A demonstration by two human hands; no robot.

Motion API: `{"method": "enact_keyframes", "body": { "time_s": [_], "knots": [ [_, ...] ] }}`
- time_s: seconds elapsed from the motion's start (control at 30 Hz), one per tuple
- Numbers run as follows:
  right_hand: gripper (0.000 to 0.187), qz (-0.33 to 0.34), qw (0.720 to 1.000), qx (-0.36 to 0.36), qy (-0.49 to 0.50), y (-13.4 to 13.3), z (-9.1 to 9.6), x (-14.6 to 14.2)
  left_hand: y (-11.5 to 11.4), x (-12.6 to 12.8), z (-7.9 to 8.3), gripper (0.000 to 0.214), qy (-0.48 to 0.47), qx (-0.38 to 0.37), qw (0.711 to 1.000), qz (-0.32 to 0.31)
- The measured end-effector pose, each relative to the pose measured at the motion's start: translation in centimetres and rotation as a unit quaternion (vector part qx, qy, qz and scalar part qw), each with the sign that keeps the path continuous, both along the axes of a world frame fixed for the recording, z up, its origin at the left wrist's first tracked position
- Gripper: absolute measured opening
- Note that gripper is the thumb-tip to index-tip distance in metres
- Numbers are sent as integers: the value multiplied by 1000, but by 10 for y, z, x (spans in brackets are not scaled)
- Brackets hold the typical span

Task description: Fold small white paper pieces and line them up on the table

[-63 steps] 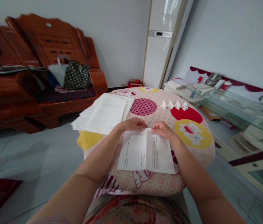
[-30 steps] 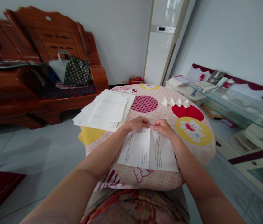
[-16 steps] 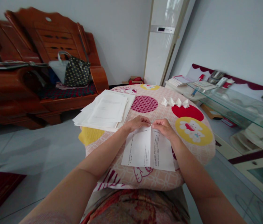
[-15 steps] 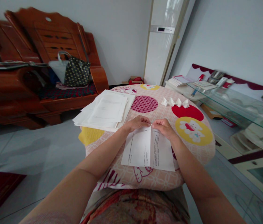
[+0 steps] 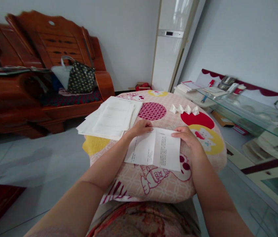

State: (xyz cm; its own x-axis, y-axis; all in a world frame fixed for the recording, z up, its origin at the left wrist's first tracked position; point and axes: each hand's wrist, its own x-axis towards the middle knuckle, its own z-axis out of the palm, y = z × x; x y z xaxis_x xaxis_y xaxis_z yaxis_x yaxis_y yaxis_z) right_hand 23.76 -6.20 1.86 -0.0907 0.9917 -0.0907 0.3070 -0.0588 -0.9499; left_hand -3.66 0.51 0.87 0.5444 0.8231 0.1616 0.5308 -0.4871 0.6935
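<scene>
Both my hands hold a white sheet of printed paper (image 5: 153, 148) by its far part, with a crease running down its middle. My left hand (image 5: 142, 127) grips the far left edge, fingers closed on it. At the far right corner, my right hand (image 5: 184, 134) pinches the sheet between thumb and fingers. Beyond my right hand, several small folded white paper shapes (image 5: 184, 109) stand in a row. A stack of white paper (image 5: 114, 115) lies to the left of my left hand.
A patterned cloth (image 5: 163, 189) covers the round table. A wooden sofa (image 5: 55, 39) with a dotted bag (image 5: 81, 77) on it stands back left. On the right is a glass-topped cabinet (image 5: 247, 113) bearing several items. A tall white unit (image 5: 167, 56) stands behind.
My hands have moved apart from the sheet's centre crease toward its far corners. The sheet has shifted slightly away from me and its near edge is farther up the table.
</scene>
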Motion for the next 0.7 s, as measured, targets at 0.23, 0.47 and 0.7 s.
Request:
{"method": "enact_keyframes", "body": {
  "time_s": [0.23, 0.47, 0.7],
  "knots": [
    [18, -173, 977, 60, -112, 23, -21, 0, -10, 25, -9, 27, 154, 147, 974, 74],
    [29, -166, 882, 71, -435, 25, -13, -7, -22, 26, -28, 39, 231, 187, 954, 30],
    [29, -152, 844, 36, -513, 22, -11, -11, -30, 18, -35, 56, 292, 175, 940, 17]
  ]
}}
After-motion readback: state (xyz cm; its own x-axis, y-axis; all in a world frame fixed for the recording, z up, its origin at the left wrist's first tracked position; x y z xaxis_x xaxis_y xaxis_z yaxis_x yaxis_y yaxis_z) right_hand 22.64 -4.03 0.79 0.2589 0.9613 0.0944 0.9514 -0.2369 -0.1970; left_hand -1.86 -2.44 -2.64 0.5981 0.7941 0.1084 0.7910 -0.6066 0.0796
